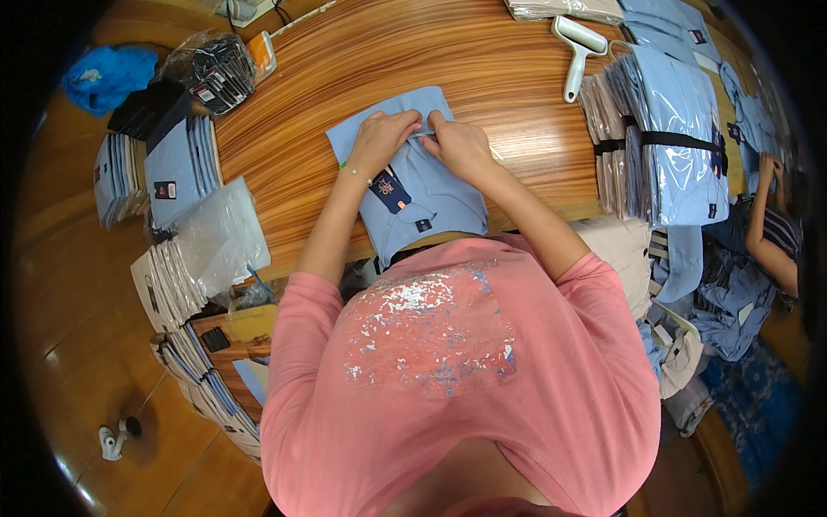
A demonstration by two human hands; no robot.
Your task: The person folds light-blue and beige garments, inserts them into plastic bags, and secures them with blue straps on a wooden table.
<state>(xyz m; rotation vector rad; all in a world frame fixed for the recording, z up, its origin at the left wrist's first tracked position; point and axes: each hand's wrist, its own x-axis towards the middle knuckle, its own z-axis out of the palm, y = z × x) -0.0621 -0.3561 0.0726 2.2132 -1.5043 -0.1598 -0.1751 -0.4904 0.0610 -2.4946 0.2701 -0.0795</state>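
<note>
A folded light blue shirt (452,200) lies on the striped wooden table in front of me, its lower end close to my body. My left hand (385,140) pinches fabric near the shirt's far end. Close beside it, my right hand (459,148) also has its fingers closed on the cloth. The fingertips almost meet, and the exact piece between them is partly hidden. A dark navy hang tag (390,191) rests on the shirt by my left wrist. Nearer to me is a small dark label (423,226) on the fabric.
At the right stand plastic-wrapped shirts (680,142) bound with a black strap, with a white lint roller (575,53) beyond. Left are packed blue shirts (177,168), clear bags (226,237) and a bag of dark tags (222,73). Another person's arm (765,220) shows far right.
</note>
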